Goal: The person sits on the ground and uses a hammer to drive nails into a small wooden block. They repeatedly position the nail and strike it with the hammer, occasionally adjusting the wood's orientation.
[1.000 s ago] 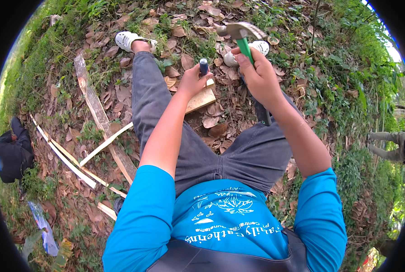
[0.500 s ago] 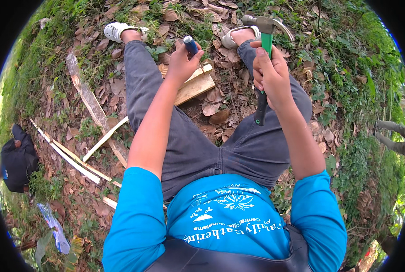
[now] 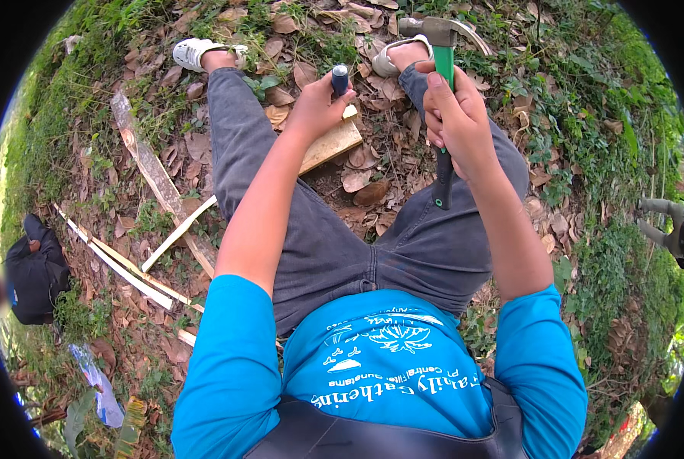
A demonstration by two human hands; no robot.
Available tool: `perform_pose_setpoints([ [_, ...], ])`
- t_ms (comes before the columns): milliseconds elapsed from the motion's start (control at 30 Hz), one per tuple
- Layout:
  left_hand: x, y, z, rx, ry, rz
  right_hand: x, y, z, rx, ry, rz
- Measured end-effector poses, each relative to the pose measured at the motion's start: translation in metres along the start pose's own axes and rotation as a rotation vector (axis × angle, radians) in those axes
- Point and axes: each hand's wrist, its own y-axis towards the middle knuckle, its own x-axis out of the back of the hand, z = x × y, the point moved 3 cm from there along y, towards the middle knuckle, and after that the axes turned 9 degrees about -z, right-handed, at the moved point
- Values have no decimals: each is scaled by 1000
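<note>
My left hand is closed round the blue handle of a chisel, held upright with its pale butt end uppermost. The hand hides its lower part. Beneath that hand lies a pale piece of wood between my legs, partly covered by my forearm and thigh. My right hand grips a claw hammer by its green and black handle. The hammer's metal head is raised, to the right of the chisel and apart from it, with the claw pointing right.
A long weathered board and several pale wood strips lie on the leafy ground at left. Another person in dark clothing is at far left, near a crumpled plastic wrapper. Someone's legs show at far right.
My left hand and the chisel have shifted slightly right, and the chisel stands more upright. The hammer has moved a little up and left.
</note>
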Motion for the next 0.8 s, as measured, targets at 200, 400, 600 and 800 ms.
perform_pose_setpoints([
  [200,0,-3,3,-67,2,21,-20,13,68,348,-125,57],
  [400,-6,-1,12,-116,16,33,3,45,-32,458,-938,154],
  [600,-3,-2,10,-49,117,42,-21,15,50,334,-285,-34],
  [800,-3,4,28,-45,21,13,2,45,-24,328,-800,102],
])
